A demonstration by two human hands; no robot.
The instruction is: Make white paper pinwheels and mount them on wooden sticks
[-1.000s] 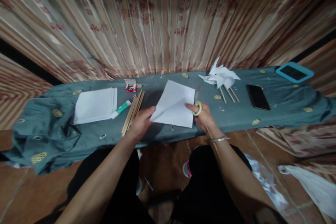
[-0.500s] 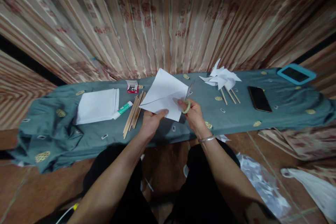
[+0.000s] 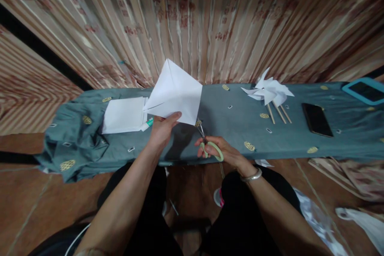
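Note:
My left hand (image 3: 163,128) grips a creased white sheet of paper (image 3: 177,90) by its lower edge, thumb on top. The sheet is raised over the table, and slits run in from its corners. My right hand (image 3: 220,150) is closed around the light green handles of a pair of scissors (image 3: 214,147). Their blades point up and to the left, close to the paper's lower right corner; whether they touch it I cannot tell. Behind the sheet and my left hand, a glue stick (image 3: 148,123) shows only in part.
A stack of white paper (image 3: 124,115) lies on the green cloth (image 3: 234,122) at left. White paper pinwheels (image 3: 268,90) on wooden sticks lie to the right, beside a black phone (image 3: 317,119). A blue-framed tablet (image 3: 367,89) is at far right. A striped curtain (image 3: 192,20) hangs behind.
The paper has moved up and left, now hiding the sticks and the small red box. My right hand has drawn the scissors down, away from the paper's right side. The view has shifted.

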